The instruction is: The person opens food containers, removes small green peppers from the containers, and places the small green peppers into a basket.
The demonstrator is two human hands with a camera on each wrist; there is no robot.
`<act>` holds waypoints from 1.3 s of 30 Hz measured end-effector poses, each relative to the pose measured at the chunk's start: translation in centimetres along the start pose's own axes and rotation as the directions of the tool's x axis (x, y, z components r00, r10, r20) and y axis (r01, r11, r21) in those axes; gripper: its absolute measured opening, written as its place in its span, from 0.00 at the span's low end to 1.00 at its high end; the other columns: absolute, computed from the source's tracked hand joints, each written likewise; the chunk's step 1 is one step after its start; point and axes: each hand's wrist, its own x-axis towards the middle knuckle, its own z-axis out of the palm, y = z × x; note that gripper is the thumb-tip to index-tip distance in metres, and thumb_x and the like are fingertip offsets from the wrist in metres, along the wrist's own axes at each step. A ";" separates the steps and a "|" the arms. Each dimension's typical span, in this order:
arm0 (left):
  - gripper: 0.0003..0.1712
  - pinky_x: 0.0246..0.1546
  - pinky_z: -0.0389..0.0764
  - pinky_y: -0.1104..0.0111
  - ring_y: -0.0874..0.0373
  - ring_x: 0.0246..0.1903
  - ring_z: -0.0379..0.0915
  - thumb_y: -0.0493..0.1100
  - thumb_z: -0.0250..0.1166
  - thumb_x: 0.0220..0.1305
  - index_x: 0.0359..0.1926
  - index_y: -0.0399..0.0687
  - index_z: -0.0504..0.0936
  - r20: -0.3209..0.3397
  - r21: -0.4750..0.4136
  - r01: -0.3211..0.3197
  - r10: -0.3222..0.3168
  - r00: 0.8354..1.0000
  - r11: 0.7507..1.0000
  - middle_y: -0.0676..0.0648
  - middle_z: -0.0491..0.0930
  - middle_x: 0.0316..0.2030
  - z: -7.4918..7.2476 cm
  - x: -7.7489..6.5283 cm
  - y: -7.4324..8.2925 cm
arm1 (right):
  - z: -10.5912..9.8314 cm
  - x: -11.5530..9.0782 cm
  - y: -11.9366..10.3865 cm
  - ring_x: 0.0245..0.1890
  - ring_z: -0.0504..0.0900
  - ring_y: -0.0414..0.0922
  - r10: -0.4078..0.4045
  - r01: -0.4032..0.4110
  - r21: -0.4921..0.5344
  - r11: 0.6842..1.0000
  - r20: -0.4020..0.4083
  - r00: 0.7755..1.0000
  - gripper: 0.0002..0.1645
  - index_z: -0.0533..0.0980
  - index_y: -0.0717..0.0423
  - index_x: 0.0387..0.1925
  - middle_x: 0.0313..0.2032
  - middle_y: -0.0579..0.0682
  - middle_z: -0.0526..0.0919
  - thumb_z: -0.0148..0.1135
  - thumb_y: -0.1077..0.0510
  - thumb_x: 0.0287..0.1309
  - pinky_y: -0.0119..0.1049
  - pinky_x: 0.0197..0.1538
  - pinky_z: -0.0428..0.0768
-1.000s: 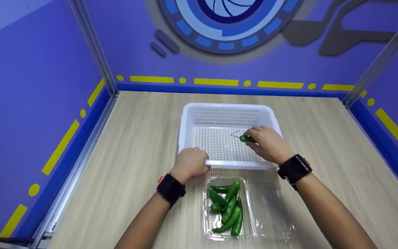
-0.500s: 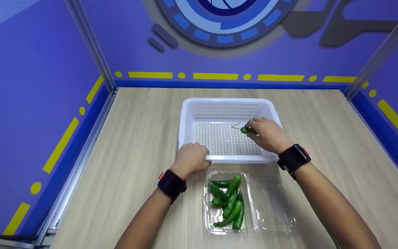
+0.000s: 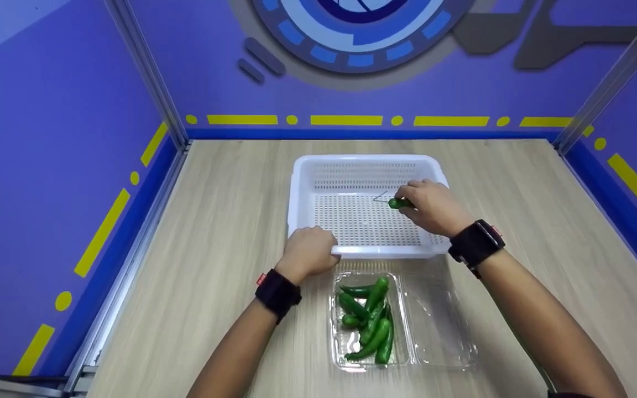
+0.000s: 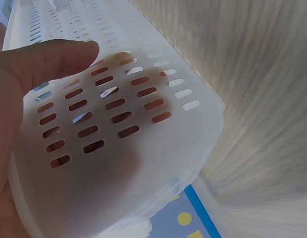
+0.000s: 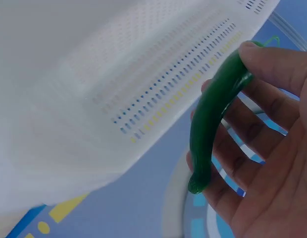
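Observation:
A white perforated plastic basket (image 3: 387, 252) stands on the table. My left hand (image 3: 312, 251) grips its near left corner; in the left wrist view the thumb lies against the slotted wall (image 4: 158, 163), and the other fingers show faintly through the slots. Over the basket's right half, my right hand (image 3: 433, 207) holds one green chili pepper (image 5: 213, 111) between thumb and fingers. That pepper is curved and glossy, with a thin stem by the thumb. Below the basket, a clear plastic clamshell box (image 3: 334, 342) lies open with several green peppers (image 3: 376, 331) heaped in it.
The box's transparent lid (image 3: 443, 331) lies flat to the right of its tray. Everything stands on a pale wood-grain table (image 3: 230, 221). Blue-purple panels (image 3: 75, 138) with yellow marks enclose the table at the left, back and right, joined by metal posts (image 3: 147, 72).
The head view has tilted down, then steadied. My right hand has drifted slightly back and right over the basket, still holding the pepper. The left hand keeps its grip on the corner.

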 end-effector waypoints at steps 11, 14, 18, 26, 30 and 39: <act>0.20 0.20 0.70 0.65 0.58 0.17 0.67 0.52 0.64 0.62 0.15 0.54 0.72 0.025 0.003 0.017 -0.017 1.000 1.000 0.55 0.70 0.14 0.5 -0.3 -0.1 | 0.0 1.5 -0.7 0.39 0.82 0.55 0.014 -0.014 0.000 1.000 0.046 0.999 0.10 0.83 0.57 0.43 0.40 0.54 0.87 0.69 0.60 0.60 0.51 0.46 0.80; 0.20 0.21 0.70 0.65 0.58 0.17 0.67 0.52 0.64 0.62 0.16 0.54 0.73 0.028 0.007 0.017 -0.017 0.999 1.000 0.55 0.71 0.15 0.4 -0.2 0.0 | 0.2 1.9 -0.4 0.37 0.82 0.55 0.017 -0.017 -0.006 1.000 0.032 0.999 0.09 0.83 0.58 0.42 0.38 0.55 0.87 0.70 0.60 0.59 0.51 0.45 0.80; 0.20 0.21 0.71 0.64 0.57 0.17 0.68 0.52 0.65 0.61 0.16 0.54 0.73 0.032 0.013 0.017 -0.017 0.999 1.000 0.55 0.70 0.15 0.2 0.0 0.0 | 0.4 2.2 -0.1 0.37 0.82 0.55 0.009 -0.009 -0.010 1.000 0.026 1.000 0.10 0.82 0.59 0.42 0.38 0.56 0.86 0.69 0.60 0.59 0.52 0.44 0.80; 0.19 0.22 0.74 0.62 0.56 0.18 0.69 0.52 0.64 0.61 0.16 0.54 0.73 0.012 0.034 -0.006 0.006 1.000 0.999 0.55 0.72 0.16 0.2 0.2 0.2 | 0.7 2.6 0.3 0.37 0.84 0.55 0.038 -0.037 -0.029 0.999 0.038 0.999 0.10 0.83 0.59 0.43 0.38 0.56 0.87 0.69 0.60 0.60 0.52 0.43 0.81; 0.20 0.22 0.74 0.62 0.56 0.19 0.69 0.53 0.64 0.62 0.16 0.53 0.73 0.012 0.036 -0.004 0.003 1.000 0.999 0.54 0.73 0.16 0.1 0.2 0.2 | 0.9 2.9 0.6 0.37 0.84 0.55 0.039 -0.038 -0.033 0.999 0.032 0.999 0.10 0.82 0.60 0.42 0.38 0.57 0.87 0.69 0.61 0.59 0.52 0.44 0.81; 0.20 0.22 0.74 0.61 0.55 0.19 0.70 0.53 0.64 0.61 0.16 0.53 0.74 0.008 0.028 0.001 -0.001 1.000 1.000 0.54 0.73 0.16 0.2 0.3 0.0 | 1.2 3.6 0.9 0.38 0.85 0.56 0.037 -0.036 -0.038 0.999 0.046 0.998 0.10 0.82 0.60 0.42 0.38 0.57 0.87 0.69 0.61 0.60 0.53 0.44 0.81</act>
